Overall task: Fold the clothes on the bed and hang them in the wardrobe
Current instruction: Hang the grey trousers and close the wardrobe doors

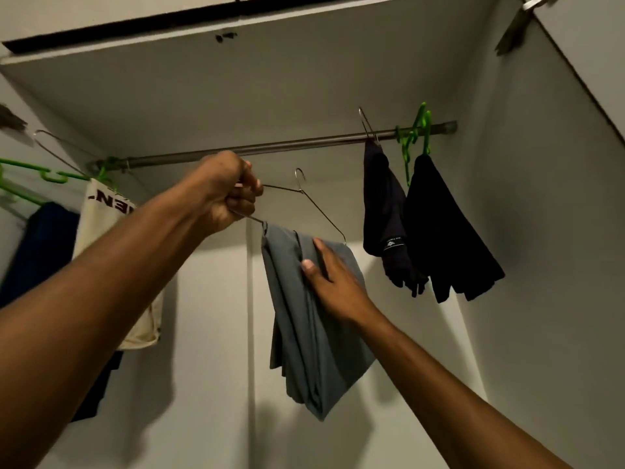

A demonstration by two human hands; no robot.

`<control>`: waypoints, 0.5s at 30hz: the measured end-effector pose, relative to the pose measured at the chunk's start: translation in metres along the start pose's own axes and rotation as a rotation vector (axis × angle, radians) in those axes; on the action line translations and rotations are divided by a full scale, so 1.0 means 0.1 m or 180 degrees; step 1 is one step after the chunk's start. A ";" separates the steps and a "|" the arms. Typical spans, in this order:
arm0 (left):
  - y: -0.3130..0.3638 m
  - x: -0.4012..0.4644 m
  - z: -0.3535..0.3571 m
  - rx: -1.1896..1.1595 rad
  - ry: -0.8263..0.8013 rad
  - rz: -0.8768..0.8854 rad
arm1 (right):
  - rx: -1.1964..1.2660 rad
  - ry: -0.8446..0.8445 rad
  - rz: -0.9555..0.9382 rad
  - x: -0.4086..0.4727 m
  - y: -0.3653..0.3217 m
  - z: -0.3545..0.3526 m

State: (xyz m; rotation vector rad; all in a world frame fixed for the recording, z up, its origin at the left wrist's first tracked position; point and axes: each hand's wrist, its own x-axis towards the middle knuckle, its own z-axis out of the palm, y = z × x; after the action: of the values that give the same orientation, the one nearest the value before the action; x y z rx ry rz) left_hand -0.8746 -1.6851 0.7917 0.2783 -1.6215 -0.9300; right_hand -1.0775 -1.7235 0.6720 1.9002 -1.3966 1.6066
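My left hand is closed tight around one end of a wire hanger, holding it just below the wardrobe rail, its hook not yet on the bar. The folded grey garment drapes over the hanger's lower wire. My right hand lies flat against the cloth, fingers straight. To the right, two dark garments hang from the rail near the side wall; to the left hang a cream shirt and green hangers. Bare rail runs between them.
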 end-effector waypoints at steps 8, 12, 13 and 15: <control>-0.13 1.04 0.34 -0.0089 -0.0051 0.0271 | -0.0431 0.0322 -0.0346 0.76 0.09 0.19; -0.04 1.44 0.49 -0.0214 -0.0090 0.0459 | -0.0694 0.0704 -0.0435 1.20 0.25 0.14; -0.01 1.49 0.54 -0.0208 -0.0054 0.0495 | -0.0716 0.0775 -0.0471 1.29 0.29 0.10; 0.06 1.62 0.67 -0.0284 -0.0041 0.0612 | -0.0705 0.0881 -0.0559 1.43 0.34 0.02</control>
State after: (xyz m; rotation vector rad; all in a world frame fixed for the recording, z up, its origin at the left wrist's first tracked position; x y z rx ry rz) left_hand -0.9795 -1.7558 0.9125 0.0534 -1.5829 -0.8550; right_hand -1.1168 -1.8098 0.7842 1.5600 -1.2014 1.4950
